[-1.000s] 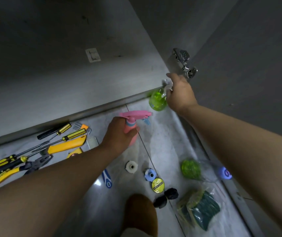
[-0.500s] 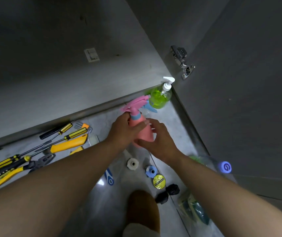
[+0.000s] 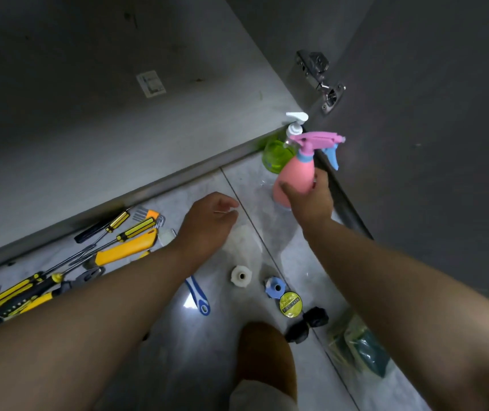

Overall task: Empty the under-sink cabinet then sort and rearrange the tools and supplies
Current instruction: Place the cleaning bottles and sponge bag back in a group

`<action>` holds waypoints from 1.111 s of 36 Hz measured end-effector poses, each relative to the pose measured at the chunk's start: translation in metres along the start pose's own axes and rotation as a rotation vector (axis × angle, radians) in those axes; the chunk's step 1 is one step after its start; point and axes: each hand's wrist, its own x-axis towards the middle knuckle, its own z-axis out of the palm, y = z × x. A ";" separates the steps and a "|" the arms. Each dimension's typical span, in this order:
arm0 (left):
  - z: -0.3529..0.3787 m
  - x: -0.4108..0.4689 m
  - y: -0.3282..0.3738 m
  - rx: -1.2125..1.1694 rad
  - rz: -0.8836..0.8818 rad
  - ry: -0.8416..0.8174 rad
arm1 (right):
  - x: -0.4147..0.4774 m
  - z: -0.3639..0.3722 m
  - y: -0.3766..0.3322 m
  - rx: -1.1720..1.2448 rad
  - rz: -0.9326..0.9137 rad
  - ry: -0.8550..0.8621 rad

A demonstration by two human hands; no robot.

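KITCHEN FLOOR: A person's right hand (image 3: 311, 203) grips a pink spray bottle (image 3: 295, 173) low on its rounded body. The thumb is on the near left side and the fingers (image 3: 322, 176) wrap round the right, in the corner where the cabinet's base edge meets the open cabinet door (image 3: 415, 143). The bottle is upright, its pink-and-blue trigger head pointing right towards the door. It stands just beside a green pump bottle (image 3: 274, 157), which is partly behind it. (The hand hides the pink bottle's foot, so it cannot be told whether it rests on the floor tiles (image 3: 246, 179) or hangs just above them.)

The bottle looks like thin moulded plastic. It is likely light if empty and a good deal heavier if filled, and its opaque wall gives no clue to the level. It should survive a knock, but the smooth, tapering body could slide through a loose hold and would probably give a little under a hard squeeze. The narrow neck under the trigger head looks the surest place to take it, provided the blue lever is left alone. The present hold round the belly suits setting it down upright.

The left hand (image 3: 207, 221) hovers over the tiles, well apart from the bottle, its fingers loosely curled and holding nothing. To its left, screwdrivers (image 3: 124, 229) and a yellow utility knife (image 3: 124, 252) lie side by side. Nearer the camera sit small tape rolls (image 3: 290, 304).
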 end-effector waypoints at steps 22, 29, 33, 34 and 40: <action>0.029 -0.005 -0.064 0.544 0.172 -0.384 | -0.063 -0.027 0.001 -0.156 0.124 -0.209; 0.046 -0.024 -0.091 0.719 0.129 -0.493 | -0.133 -0.125 -0.002 -0.799 -0.461 -0.092; 0.051 -0.031 -0.084 0.734 0.109 -0.481 | -0.134 -0.169 -0.009 -1.099 -0.331 0.014; 0.052 -0.032 -0.080 0.744 0.109 -0.478 | -0.133 -0.177 -0.008 -1.157 -0.287 0.006; 0.054 -0.042 -0.058 0.793 0.163 -0.499 | -0.129 -0.188 0.004 -1.013 -0.154 -0.084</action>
